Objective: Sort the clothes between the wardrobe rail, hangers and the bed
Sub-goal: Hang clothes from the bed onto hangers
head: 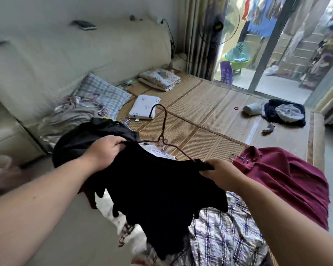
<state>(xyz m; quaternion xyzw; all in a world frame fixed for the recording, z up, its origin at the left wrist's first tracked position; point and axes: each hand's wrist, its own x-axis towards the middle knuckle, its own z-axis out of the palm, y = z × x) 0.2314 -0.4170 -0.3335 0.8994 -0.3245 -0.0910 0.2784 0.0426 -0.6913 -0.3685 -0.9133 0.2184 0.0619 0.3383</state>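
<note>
A black shirt (pixel 161 194) hangs in the air in front of me, stretched on a thin dark wire hanger (pixel 162 129) whose hook points up. My left hand (pixel 104 150) grips the shirt's left shoulder and my right hand (pixel 222 174) grips its right shoulder. Under it on the bed lie a plaid garment (pixel 225 233) and a maroon polo shirt (pixel 284 179). A second black garment (pixel 85 139) is heaped behind my left hand. The bed's bamboo mat (pixel 204 112) stretches beyond.
A checked pillow (pixel 104 94), a small white pillow (pixel 143 107) and a folded blanket (pixel 160 78) lie near the padded headboard (pixel 65 54). A dark pile of clothes (pixel 284 112) sits at the far right of the mat. A glass door (pixel 267 45) opens onto a balcony.
</note>
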